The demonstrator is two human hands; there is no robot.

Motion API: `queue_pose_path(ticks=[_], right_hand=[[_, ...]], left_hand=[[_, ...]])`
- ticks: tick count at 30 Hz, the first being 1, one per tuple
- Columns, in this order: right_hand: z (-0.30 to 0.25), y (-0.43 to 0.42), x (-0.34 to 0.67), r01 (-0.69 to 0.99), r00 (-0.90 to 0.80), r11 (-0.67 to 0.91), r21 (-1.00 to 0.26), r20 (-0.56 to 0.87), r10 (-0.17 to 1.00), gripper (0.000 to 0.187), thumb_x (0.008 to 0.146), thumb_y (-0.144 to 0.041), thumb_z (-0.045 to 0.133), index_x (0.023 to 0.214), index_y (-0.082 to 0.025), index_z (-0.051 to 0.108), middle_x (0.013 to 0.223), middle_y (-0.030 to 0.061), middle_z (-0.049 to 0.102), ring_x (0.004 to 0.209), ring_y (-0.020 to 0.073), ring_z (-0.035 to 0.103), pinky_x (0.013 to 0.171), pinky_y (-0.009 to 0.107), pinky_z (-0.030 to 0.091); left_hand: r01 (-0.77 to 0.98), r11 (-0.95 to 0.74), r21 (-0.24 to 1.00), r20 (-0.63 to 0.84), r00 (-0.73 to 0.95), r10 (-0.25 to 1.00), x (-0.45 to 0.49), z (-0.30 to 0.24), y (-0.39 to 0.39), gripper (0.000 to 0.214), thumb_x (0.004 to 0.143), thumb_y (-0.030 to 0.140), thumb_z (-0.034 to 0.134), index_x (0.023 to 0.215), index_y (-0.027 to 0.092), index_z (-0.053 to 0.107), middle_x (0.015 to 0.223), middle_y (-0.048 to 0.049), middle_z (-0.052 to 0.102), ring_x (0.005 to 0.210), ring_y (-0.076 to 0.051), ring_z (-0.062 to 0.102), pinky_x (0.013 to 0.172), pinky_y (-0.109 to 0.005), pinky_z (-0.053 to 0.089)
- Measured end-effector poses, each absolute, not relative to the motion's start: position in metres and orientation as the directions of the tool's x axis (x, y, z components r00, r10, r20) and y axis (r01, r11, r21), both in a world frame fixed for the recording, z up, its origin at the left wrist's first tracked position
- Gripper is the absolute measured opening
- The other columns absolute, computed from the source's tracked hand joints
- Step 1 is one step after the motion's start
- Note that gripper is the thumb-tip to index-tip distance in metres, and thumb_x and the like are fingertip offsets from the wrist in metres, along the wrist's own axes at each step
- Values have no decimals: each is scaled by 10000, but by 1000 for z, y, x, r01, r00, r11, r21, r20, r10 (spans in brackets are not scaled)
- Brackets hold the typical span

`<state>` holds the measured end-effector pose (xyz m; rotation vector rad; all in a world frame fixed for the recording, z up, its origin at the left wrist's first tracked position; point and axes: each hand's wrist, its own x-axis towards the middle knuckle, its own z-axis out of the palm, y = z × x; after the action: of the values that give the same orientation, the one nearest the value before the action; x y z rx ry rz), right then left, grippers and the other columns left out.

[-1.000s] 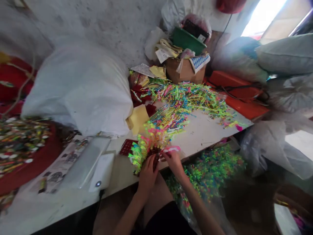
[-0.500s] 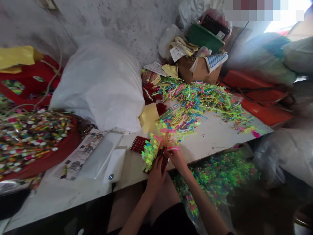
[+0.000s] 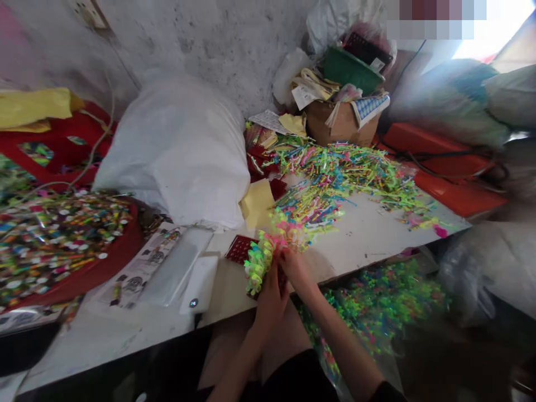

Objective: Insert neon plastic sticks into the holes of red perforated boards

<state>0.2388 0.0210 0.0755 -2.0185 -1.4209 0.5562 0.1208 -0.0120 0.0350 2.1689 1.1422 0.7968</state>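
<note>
Closely paired, left hand [image 3: 271, 291] and right hand [image 3: 295, 268] clutch the neon bundle [image 3: 256, 263] fanning leftward above them.

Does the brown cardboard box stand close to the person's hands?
No, the cardboard box stands at the far side of the table, by the wall, beyond the pile of coloured pieces.

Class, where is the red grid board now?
Head view, centre: the red grid board lies by the near table edge, between the white power bank and the neon bundle held in the left hand.
</note>
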Motion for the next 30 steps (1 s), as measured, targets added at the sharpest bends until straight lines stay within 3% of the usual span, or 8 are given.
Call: queue_pose_path(ticks=[6, 12, 15, 19, 21, 25, 28, 30], right_hand=[[84, 25, 236, 777, 382, -381, -501, -106, 918, 256, 844, -178, 429, 839, -112, 676, 825, 109, 684, 712, 174, 591, 621, 233, 417], [115, 19, 234, 846, 371, -395, -357, -137, 918, 257, 852, -257, 465, 923, -133, 679, 950, 143, 683, 850, 236, 626, 695, 272, 443], [121, 7, 246, 829, 347, -363, -425, -118, 930, 268, 831, -354, 536, 973, -161, 659, 959, 112, 688, 849, 224, 634, 688, 260, 452], [111, -10, 289, 639, 225, -380, -669, -310, 924, 296, 878, -360, 465, 794, -151, 656, 710, 55, 689, 579, 126, 618, 538, 193, 436], [102, -15, 315, 523, 296, -463, -716, -356, 886, 312, 905, -326, 404, 839, -131, 639, 690, 54, 683, 498, 98, 586, 483, 179, 419], [85, -11, 352, 567, 557, -567, -598, -230, 798, 296, 884, -291, 465, 1120, -142, 565, 779, 64, 700, 615, 132, 634, 564, 206, 441], [74, 1, 359, 680, 592, -564, -469, -103, 799, 373, 894, -259, 452, 1255, -178, 496, 936, 89, 701, 849, 180, 652, 709, 242, 448], [68, 10, 359, 724, 565, -546, -422, -91, 820, 373, 916, -262, 414, 1276, -203, 491, 1027, 93, 684, 949, 186, 631, 768, 246, 439]], left_hand=[[504, -505, 701, 266, 472, 840, 122, 33, -9, 652, 848, 187, 439, 1435, 173, 156, 1448, -153, 324, 1323, -265, 333, 1056, -466, 345], [587, -533, 610, 284, 465, 838, 125, 34, -10, 668, 848, 181, 450, 1438, 158, 139, 1420, -177, 365, 1252, -276, 436, 1013, -464, 395], [630, -557, 542, 307, 468, 829, 126, 38, -10, 652, 860, 188, 439, 1440, 150, 144, 1413, -177, 378, 1245, -283, 444, 998, -454, 410], [666, -582, 467, 308, 494, 813, 127, 44, -9, 663, 868, 186, 437, 1447, 140, 119, 1412, -173, 384, 1262, -272, 425, 988, -422, 421], [692, -581, 429, 291, 503, 814, 129, 46, -7, 659, 874, 190, 438, 1447, 124, 120, 1373, -180, 436, 1228, -264, 465, 964, -402, 439], [774, -543, 325, 226, 494, 840, 132, 56, -6, 611, 877, 195, 455, 1426, 87, 212, 1237, -185, 562, 1084, -254, 577, 865, -353, 491], [831, -513, 217, 136, 494, 859, 135, 67, -4, 581, 863, 176, 472, 1404, 76, 285, 1147, -181, 613, 997, -246, 614, 773, -319, 521], [854, -498, 151, 71, 494, 867, 138, 73, -2, 571, 861, 167, 471, 1397, 66, 303, 1094, -181, 633, 932, -237, 634, 701, -298, 532]])
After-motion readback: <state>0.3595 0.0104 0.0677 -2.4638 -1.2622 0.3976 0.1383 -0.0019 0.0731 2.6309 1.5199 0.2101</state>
